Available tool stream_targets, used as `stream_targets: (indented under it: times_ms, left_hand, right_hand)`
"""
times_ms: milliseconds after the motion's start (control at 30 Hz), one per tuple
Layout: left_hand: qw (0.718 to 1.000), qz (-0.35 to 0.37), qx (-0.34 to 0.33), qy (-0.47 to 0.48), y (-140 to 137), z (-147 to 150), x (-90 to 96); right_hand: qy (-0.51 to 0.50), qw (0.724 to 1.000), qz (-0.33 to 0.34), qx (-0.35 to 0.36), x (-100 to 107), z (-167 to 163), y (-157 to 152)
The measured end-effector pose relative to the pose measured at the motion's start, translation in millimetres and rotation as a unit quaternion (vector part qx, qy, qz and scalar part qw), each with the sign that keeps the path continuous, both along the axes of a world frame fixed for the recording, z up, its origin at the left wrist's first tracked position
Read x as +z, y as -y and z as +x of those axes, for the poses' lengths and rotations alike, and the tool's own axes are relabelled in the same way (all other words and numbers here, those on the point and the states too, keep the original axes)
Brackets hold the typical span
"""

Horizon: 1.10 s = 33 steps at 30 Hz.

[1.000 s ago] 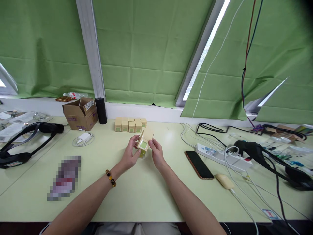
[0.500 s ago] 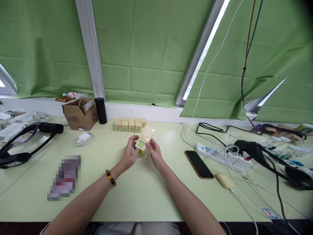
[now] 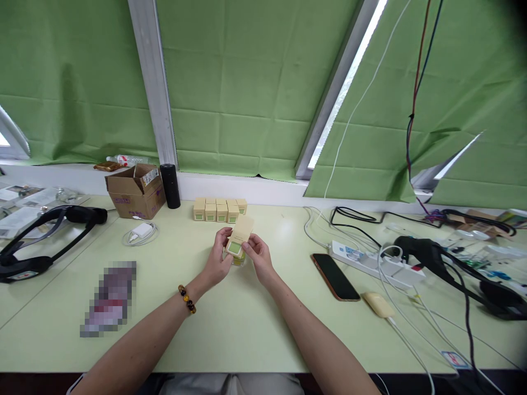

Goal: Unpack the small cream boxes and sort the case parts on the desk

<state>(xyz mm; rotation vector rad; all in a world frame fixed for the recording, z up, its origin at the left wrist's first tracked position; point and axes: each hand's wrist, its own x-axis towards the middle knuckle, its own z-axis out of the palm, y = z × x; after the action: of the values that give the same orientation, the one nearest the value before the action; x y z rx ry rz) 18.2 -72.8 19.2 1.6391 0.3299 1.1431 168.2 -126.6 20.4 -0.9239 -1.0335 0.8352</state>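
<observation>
Over the middle of the table, a cream paper box (image 3: pixel 242 227) with a green square at its near end is held tilted between my two hands. It looks flat and long from here. My left hand (image 3: pixel 218 257) grips its left edge with bent fingers. From the right, my right hand (image 3: pixel 258 255) pinches it, thumb on the front near the green square. Just below the box, a small clear yellow-green item (image 3: pixel 239 260) shows in part; its kind is hard to make out. Behind my hands, several small cream boxes (image 3: pixel 221 211) with green squares stand in rows.
A cardboard box (image 3: pixel 135 193), a black cylinder (image 3: pixel 170 186) and a white charger (image 3: pixel 140 232) stand back left. Rightward lie a phone (image 3: pixel 335 276), a power strip (image 3: pixel 374 264), a cream gadget (image 3: pixel 377 304) and cables. Black headsets (image 3: pixel 24 247) lie at both sides.
The cream paper box has tilted, so its shiny glare is gone and its far end sits slightly further left and lower. My right thumb has shifted a little left with it.
</observation>
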Motion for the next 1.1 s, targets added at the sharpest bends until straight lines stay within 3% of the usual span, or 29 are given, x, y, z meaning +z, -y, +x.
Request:
stream_targets:
  times_ms: [1100]
  left_hand:
    - [0.999, 0.0, -0.037, 0.003, -3.2, -0.9, -1.5]
  right_hand:
    - [-0.034, 0.999, -0.014, -0.008, 6.4, -4.7, 3.5]
